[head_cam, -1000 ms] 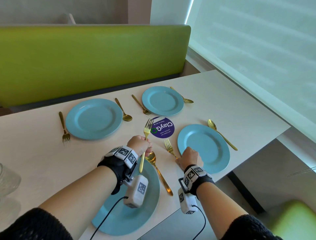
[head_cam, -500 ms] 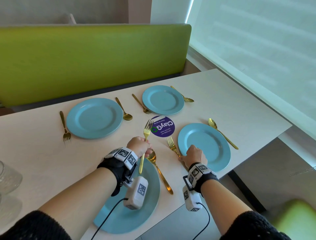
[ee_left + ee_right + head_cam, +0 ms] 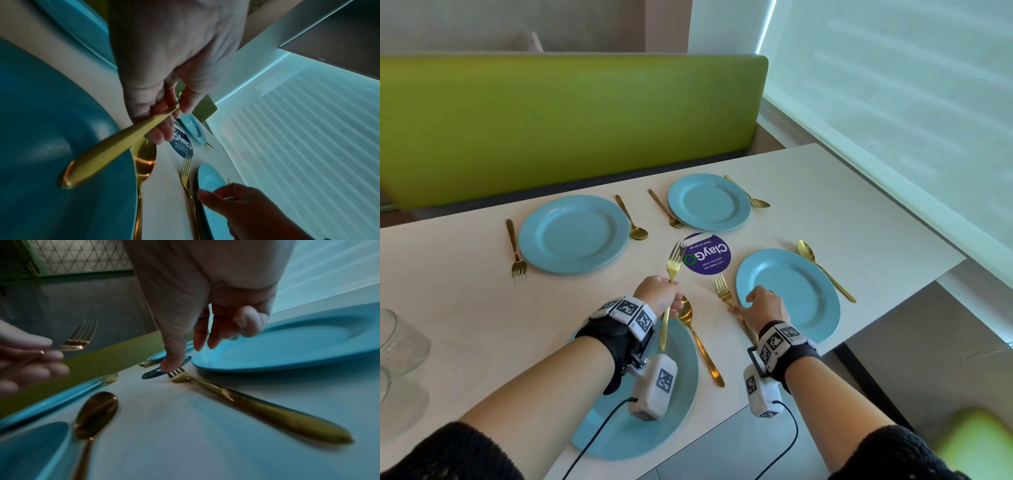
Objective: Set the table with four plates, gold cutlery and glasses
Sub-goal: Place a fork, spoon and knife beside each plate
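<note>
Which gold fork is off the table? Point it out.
The fork gripped in the left hand, held above the near plate with tines toward the purple sticker. The other three forks lie flat on the table beside their plates.

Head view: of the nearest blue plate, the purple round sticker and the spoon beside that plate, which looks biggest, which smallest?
1. Nearest blue plate, partly hidden by the left arm, and closest to the camera.
2. Spoon beside it.
3. Purple sticker.

Glasses at nine o'clock run off the head view's edge; the left arm covers much of the near plate; the sticker's small print is unreadable.
</note>
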Tool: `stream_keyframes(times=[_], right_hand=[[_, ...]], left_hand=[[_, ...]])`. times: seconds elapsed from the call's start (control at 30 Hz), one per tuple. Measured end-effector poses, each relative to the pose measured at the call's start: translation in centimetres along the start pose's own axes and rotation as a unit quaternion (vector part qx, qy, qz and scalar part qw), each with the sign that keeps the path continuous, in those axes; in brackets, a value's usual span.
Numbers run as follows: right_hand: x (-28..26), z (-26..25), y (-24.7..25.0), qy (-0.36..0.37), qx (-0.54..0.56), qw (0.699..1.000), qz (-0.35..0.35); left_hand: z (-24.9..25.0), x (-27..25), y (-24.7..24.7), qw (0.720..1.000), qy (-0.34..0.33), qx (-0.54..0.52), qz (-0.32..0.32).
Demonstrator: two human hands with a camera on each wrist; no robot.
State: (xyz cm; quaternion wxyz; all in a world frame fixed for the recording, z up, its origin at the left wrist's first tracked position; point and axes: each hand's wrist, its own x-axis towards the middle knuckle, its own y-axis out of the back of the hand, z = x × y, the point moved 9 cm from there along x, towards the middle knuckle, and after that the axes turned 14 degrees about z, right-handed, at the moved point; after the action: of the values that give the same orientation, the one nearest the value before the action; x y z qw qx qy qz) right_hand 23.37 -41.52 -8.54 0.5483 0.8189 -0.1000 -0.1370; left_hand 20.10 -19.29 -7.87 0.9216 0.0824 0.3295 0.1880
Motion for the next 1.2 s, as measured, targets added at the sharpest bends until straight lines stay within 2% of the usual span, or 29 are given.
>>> stream_keyframes(times=[0.13,0.27,0.4,0.57,0.77,0.87,1.07,1.2], right_hand=[[-1.8,-2.7,-0.7,0.026,0.105,0.993,-0.055],[-6.0,-6.3,-2.2,0.088,0.118,0.981,-0.127],[-10.2,-9.7,-3.2,0.11,0.16,0.972,-0.131],[-16.1,-12.6,-4.0,0.085,0.224,0.963,-0.121],[-22.6,-15.2,-5.7,0.046,0.253,0.959,-0.12],[-24.9,-16.0,-6.6,0.042,0.236,0.964,-0.117],[-28.1,-16.6,-8.5,0.059,0.119,0.985,-0.114],[-29.4,-17.4,-9.5,0.078,0.053,0.989,-0.113]], left_hand=[[-1.3,-0.8,0.3,0.999,0.04,-0.029,-0.018],[-2.4,-1.9,0.9,0.996,0.053,-0.052,-0.043],[-3.2,-3.3,2.8,0.993,0.034,-0.071,-0.084],[-6.1,-5.4,7.6,0.988,0.046,-0.089,-0.119],[-9.0,-7.2,13.3,0.988,0.033,-0.08,-0.128],[-10.4,-7.7,15.7,0.991,0.029,-0.051,-0.121],[-12.5,-6.4,21.9,0.999,0.001,0.019,-0.032],[-13.1,-5.5,24.7,1.0,0.006,0.02,-0.011]])
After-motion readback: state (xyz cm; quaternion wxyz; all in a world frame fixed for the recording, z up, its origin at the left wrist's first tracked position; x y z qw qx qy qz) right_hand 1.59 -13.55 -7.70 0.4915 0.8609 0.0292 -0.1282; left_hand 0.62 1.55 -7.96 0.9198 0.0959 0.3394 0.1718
